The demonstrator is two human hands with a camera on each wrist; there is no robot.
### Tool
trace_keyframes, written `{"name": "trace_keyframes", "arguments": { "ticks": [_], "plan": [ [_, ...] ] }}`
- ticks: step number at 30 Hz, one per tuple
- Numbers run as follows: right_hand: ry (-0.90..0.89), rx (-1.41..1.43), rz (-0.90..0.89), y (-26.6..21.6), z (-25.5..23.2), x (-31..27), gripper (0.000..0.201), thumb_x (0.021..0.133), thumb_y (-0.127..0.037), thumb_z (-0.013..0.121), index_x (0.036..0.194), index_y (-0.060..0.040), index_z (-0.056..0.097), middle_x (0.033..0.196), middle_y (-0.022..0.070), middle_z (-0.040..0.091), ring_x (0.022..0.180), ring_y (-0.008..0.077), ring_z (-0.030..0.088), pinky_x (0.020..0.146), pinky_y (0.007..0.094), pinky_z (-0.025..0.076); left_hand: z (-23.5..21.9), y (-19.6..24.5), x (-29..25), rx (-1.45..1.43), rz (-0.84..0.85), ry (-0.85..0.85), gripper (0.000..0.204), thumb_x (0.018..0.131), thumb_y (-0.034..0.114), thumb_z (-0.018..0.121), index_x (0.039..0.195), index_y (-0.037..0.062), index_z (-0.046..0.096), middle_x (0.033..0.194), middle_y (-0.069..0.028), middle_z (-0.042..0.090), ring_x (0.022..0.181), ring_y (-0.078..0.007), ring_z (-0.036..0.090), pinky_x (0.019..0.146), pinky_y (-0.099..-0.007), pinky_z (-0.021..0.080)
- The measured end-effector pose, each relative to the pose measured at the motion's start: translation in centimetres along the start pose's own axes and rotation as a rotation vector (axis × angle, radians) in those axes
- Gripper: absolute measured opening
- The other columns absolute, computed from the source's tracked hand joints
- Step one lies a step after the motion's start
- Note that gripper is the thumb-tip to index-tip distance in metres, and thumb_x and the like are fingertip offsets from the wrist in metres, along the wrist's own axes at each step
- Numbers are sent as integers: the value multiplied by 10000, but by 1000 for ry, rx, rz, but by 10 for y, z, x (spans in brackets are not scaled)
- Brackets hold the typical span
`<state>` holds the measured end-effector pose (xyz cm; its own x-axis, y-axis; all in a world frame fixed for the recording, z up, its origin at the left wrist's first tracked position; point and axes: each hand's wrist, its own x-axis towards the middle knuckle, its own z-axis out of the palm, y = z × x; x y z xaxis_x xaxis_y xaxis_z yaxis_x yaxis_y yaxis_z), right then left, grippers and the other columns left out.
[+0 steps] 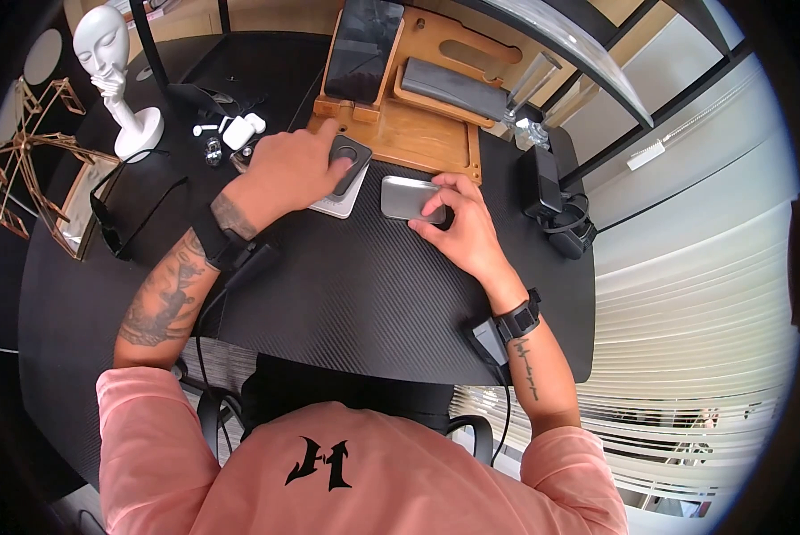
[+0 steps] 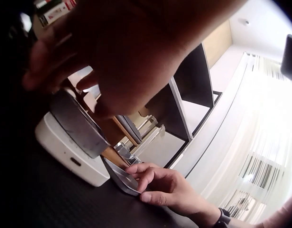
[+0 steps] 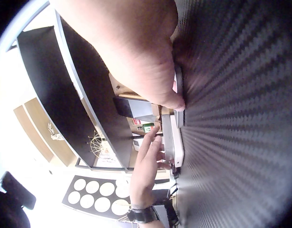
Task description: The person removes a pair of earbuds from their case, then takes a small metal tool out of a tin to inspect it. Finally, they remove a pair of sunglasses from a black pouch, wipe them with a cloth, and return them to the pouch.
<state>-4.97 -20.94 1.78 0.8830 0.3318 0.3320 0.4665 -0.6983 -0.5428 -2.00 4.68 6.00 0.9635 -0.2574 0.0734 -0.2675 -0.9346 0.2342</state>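
My left hand point(image 1: 293, 174) is over a dark grey device point(image 1: 357, 150), index finger extended and thumb at its top. That device lies on a white box point(image 1: 336, 209); both show in the left wrist view, grey piece point(image 2: 79, 126) above white point(image 2: 72, 157). To the right, my right hand point(image 1: 465, 230) pinches the right end of a shallow silver tin point(image 1: 402, 200), which lies on the table. In the right wrist view, the left hand point(image 3: 145, 171) has its fingers beside the grey device point(image 3: 168, 142).
A wooden stand point(image 1: 418, 138) holds a phone point(image 1: 362, 49) and a grey case point(image 1: 453, 87) behind the hands. White earbud case point(image 1: 237, 134), sunglasses point(image 1: 114, 227) and a white head sculpture point(image 1: 139, 134) are left. Black devices point(image 1: 538, 183) sit right. A shelf overhangs the back.
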Motion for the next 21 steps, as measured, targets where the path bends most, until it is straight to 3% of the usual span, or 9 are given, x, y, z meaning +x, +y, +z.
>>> {"name": "trace_keyframes", "arguments": {
  "ticks": [2, 6, 9, 11, 15, 21],
  "plan": [
    [0, -1, 0, 0, 0, 0, 249, 649, -153, 803, 766, -45, 611, 1137, 107, 542, 1107, 310, 513, 932, 388, 425, 6, 3, -3, -13, 56, 20, 647, 802, 351, 650, 1326, 68, 398, 966, -231, 640, 858, -388, 643, 742, -447, 509],
    [0, 2, 6, 1, 0, 0, 258, 649, -151, 800, 805, -41, 625, 1143, 110, 542, 1112, 313, 511, 940, 391, 422, 10, 8, -8, -10, 109, 32, 794, 740, 345, 706, 1385, 72, 332, 1044, -234, 614, 903, -397, 628, 776, -439, 504],
    [18, -6, 20, 3, 2, -1, 271, 653, -149, 796, 845, -39, 639, 1140, 116, 547, 1108, 315, 513, 939, 387, 426, 4, 12, -9, -102, 180, -46, 833, 712, 248, 715, 1412, 85, 294, 1126, -232, 570, 992, -383, 592, 832, -431, 487],
    [29, -14, 29, 3, 2, 0, 281, 655, -147, 793, 866, -37, 644, 1134, 120, 552, 1103, 316, 517, 938, 384, 428, 11, 11, -7, -215, 415, -55, 841, 691, 162, 701, 1423, 106, 289, 1170, -230, 531, 1060, -364, 554, 888, -415, 463],
    [83, -42, 37, 5, 2, 1, 297, 665, -147, 784, 903, -35, 645, 1099, 129, 573, 1076, 313, 535, 931, 377, 433, 12, 11, -4, -448, 533, -143, 876, 673, 121, 719, 1432, 136, 282, 1236, -197, 494, 1108, -358, 527, 958, -404, 430],
    [116, -29, 21, 8, 3, 2, 311, 677, -158, 776, 927, -29, 644, 1061, 127, 593, 1048, 307, 549, 920, 377, 436, 13, 7, 0, -404, 475, -164, 921, 659, 145, 746, 1443, 145, 263, 1313, -201, 464, 1187, -359, 493, 1013, -408, 399]
  ]
}}
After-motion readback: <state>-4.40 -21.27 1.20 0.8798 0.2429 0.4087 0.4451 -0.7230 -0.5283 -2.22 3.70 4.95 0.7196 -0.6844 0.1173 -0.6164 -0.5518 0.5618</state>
